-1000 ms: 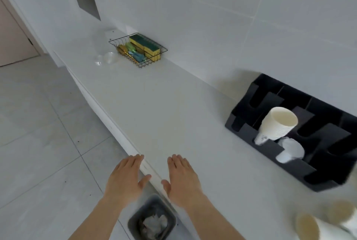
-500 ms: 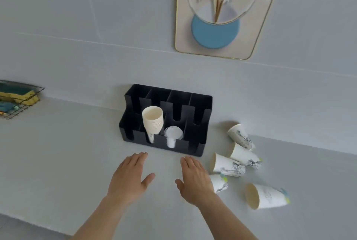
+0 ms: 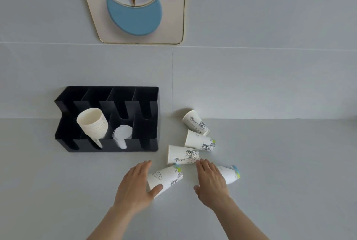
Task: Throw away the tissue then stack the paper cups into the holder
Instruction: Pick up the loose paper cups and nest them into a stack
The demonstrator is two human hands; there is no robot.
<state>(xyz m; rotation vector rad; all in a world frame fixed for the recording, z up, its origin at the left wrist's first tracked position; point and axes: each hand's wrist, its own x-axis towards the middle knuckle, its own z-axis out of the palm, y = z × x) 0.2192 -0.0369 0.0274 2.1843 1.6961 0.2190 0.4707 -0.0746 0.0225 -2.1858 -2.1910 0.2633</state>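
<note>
Several printed paper cups lie on their sides on the grey counter (image 3: pixel 280 162), to the right of a black slotted holder (image 3: pixel 150 116). My left hand (image 3: pixel 135 187) is open over the mouth end of the nearest cup (image 3: pixel 168 177), thumb touching its rim. My right hand (image 3: pixel 211 183) is open, covering part of another cup (image 3: pixel 230 175), fingertips at the edge of a third cup (image 3: pixel 181 154). Two more cups (image 3: pixel 196 123) (image 3: pixel 199 141) lie farther back. A stack of plain cups (image 3: pixel 94 124) leans in the holder. No tissue is visible.
A stack of clear lids (image 3: pixel 122 135) sits in the holder slot beside the plain cups. A gold-framed picture (image 3: pixel 135 17) hangs on the tiled wall behind the counter.
My view swung from the bin and counter edge to the holder and cups. Both hands moved right and forward onto the lying cups; the left thumb now touches the nearest one.
</note>
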